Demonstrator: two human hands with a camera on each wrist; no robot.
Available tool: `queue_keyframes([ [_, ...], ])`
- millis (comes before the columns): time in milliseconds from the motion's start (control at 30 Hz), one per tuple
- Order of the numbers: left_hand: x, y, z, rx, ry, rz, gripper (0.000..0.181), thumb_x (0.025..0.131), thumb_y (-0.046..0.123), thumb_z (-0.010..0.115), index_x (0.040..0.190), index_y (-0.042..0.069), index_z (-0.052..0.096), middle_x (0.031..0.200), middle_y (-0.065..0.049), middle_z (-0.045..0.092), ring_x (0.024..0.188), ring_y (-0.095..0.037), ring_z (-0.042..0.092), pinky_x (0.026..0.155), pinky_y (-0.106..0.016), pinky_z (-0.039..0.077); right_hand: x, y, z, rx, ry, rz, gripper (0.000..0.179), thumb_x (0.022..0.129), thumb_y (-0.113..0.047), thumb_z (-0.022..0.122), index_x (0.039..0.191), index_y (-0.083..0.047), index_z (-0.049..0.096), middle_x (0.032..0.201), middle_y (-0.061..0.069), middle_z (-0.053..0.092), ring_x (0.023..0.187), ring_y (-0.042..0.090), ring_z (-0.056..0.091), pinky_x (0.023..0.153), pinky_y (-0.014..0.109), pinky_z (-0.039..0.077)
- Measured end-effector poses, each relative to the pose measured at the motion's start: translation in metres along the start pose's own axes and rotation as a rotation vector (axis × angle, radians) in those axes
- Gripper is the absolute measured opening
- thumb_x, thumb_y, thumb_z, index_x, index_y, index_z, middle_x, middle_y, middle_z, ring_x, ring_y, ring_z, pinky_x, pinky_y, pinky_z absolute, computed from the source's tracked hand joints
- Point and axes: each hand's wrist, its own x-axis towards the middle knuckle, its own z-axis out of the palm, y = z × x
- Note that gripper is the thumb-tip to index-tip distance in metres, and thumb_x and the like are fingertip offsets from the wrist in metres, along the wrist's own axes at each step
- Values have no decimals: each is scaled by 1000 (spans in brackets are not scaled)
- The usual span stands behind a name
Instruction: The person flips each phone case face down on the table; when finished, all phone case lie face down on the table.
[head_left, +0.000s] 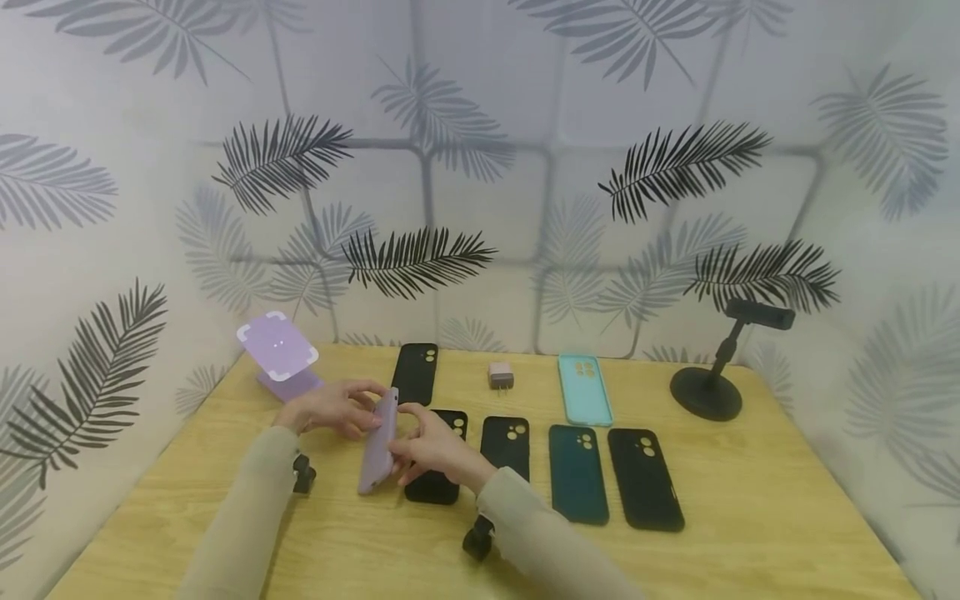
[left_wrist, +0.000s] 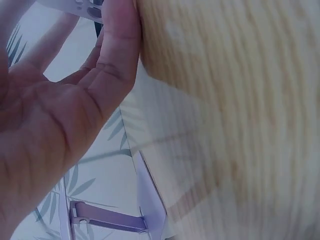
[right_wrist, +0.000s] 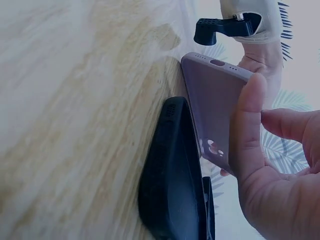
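A light purple phone case (head_left: pixel 378 446) stands tilted on its long edge at the table's left half, between both hands. My left hand (head_left: pixel 333 408) pinches it near its far end; in the left wrist view a corner of the case shows past the fingers. From the other side my right hand (head_left: pixel 438 450) holds its edge, thumb and fingers bent. The right wrist view shows the hollow inner side of the case (right_wrist: pixel 212 97), with camera holes at one end. Just under my right hand lies a black phone case (head_left: pixel 435 487), partly covered by it.
More phone cases lie about: black (head_left: pixel 415 373), black (head_left: pixel 506 442), dark teal (head_left: pixel 579 475), black (head_left: pixel 647 479) and light turquoise (head_left: pixel 585 392). A charger plug (head_left: pixel 500 375) sits at the back. A purple stand (head_left: pixel 279 346) is back left, a black stand (head_left: pixel 707 392) back right.
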Motion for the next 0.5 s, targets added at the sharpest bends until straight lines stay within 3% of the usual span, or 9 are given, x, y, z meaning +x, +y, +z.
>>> queue_keyframes([
  [233, 0, 1, -1, 121, 31, -7, 61, 82, 16, 80, 137, 12, 52, 134, -26, 51, 105, -28, 61, 84, -37, 56, 3, 5, 1, -15, 9, 4, 64, 93, -4, 63, 149, -12, 35, 75, 13, 70, 60, 18, 67, 57, 37, 61],
  [500, 2, -3, 0, 148, 82, -34, 59, 79, 13, 82, 132, 9, 57, 135, -27, 50, 110, -29, 57, 82, -34, 57, 2, 5, 1, -30, -10, 46, 64, 92, -1, 64, 149, -8, 38, 77, 17, 73, 65, 25, 72, 59, 36, 61],
])
